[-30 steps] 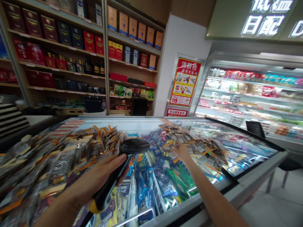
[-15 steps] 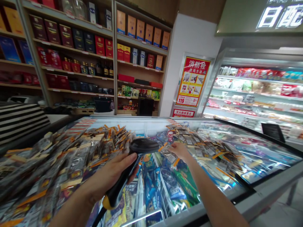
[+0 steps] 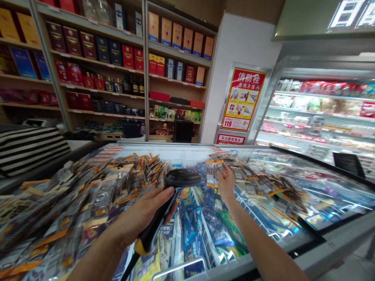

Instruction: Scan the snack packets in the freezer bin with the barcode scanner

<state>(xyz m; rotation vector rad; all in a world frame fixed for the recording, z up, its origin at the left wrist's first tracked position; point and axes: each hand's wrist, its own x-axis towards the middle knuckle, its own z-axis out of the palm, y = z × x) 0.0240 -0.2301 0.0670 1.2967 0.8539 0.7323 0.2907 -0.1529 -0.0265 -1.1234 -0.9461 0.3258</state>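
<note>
A black barcode scanner (image 3: 183, 177) with a yellow-tipped handle is wrapped in the fingers of my left hand (image 3: 154, 207). Its head points right. Beyond it, my right hand (image 3: 227, 183) pinches a small clear snack packet (image 3: 213, 174) with orange edges at its right side; the packet's printed face is turned toward me. Packets of the same look lie in a big heap (image 3: 99, 191) on the left and a smaller pile (image 3: 263, 181) on the right, both on the glass top of a chest freezer (image 3: 310, 249). Wrapped frozen goods (image 3: 190, 230) show in the freezer between my arms.
Shelves of boxed goods and bottles (image 3: 99, 82) stand behind the freezer. A red fire-hydrant poster (image 3: 243, 99) hangs on the white pillar. At the right is a lit chilled display (image 3: 322, 117). Black-and-white striped cloth (image 3: 32, 150) lies at the left edge.
My right hand has moved slightly up and right, and the packet in it has turned from tilted to upright, face on. My left hand keeps the scanner in nearly the same place.
</note>
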